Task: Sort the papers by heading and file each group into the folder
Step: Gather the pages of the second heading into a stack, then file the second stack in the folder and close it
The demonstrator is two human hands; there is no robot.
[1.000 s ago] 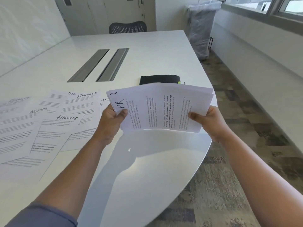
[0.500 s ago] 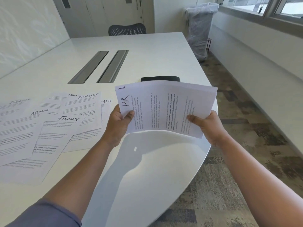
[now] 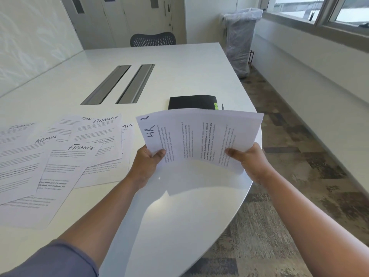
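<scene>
I hold a small stack of printed sheets headed HR [image 3: 199,134] sideways above the white table [image 3: 179,76]. My left hand [image 3: 146,164] pinches its lower left edge, thumb on top. My right hand [image 3: 251,160] grips its lower right edge. Behind the stack lies a black folder [image 3: 191,101] with a green tab, its near edge hidden by the sheets. On the table to the left, several papers headed FINANCE [image 3: 99,134] and ADMIN [image 3: 40,148] lie spread and overlapping.
Two grey cable slots [image 3: 119,82] run down the table's middle. A mesh chair [image 3: 152,39] stands at the far end. A lined bin [image 3: 239,41] stands by the window wall. The table's curved edge drops to carpet on the right.
The HR sheets have been squared into a neater stack between both hands. The stack sits a little lower, so more of the black folder shows.
</scene>
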